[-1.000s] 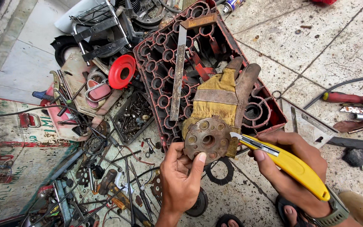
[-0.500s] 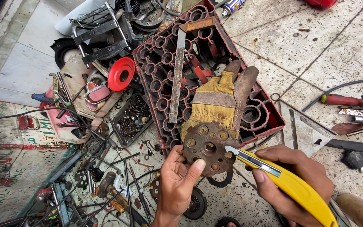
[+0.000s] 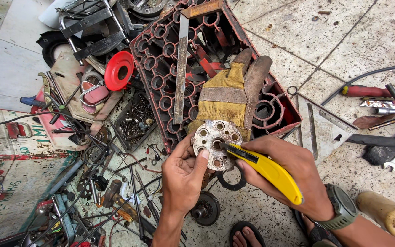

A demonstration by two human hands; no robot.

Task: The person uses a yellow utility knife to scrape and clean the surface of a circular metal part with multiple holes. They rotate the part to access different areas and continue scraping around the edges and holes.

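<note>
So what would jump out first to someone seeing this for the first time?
Low in the middle, the left hand holds a round metal disc with holes while the right hand puts a yellow utility knife to it. Behind them, a worn yellow work glove lies on a red plastic crate.

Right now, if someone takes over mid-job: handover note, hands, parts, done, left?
Left hand: holds the round metal hub disc by its lower left edge, thumb on its face.
Right hand: grips the yellow utility knife, tip at the disc's centre hole.
Disc is held over the edge of the red crate, beside the work glove.
Done: parts of the disc face look pale and clean.
Left: rusty, dirty patches remain around the holes; how much needs scraping is hard to judge.
</note>
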